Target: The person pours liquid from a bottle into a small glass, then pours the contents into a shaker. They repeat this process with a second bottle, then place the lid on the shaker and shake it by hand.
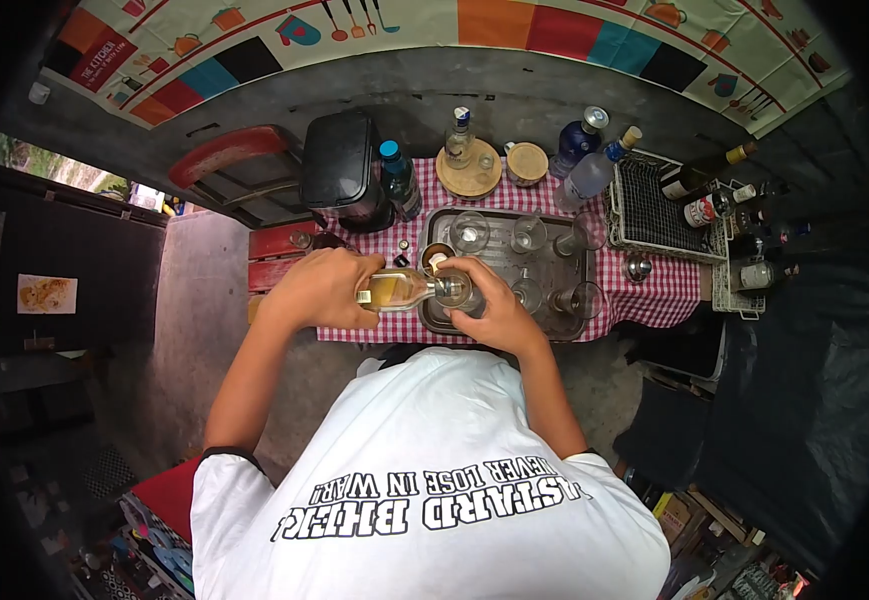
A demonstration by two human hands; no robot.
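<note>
My left hand (334, 290) is wrapped round a clear bottle of amber liquid (399, 290), tipped nearly level with its neck to the right. The neck meets the mouth of a drinking glass (464, 293), which my right hand (499, 308) grips between thumb and fingers over the left side of the metal tray (591, 265). Just above the bottle's neck is a small round bowl (436, 252) with something pale in it. Several clear glasses stand on the tray, among them a wide glass (469, 232) and a tumbler (527, 234).
A checkered cloth (644, 298) covers the table. Behind the tray are a clear bottle (459, 145) on a wooden board (479, 180) and a blue bottle (579, 140). A black bin (339, 160) stands left, a wire basket (644, 225) with bottles right. Small caps (402, 246) lie near my left hand.
</note>
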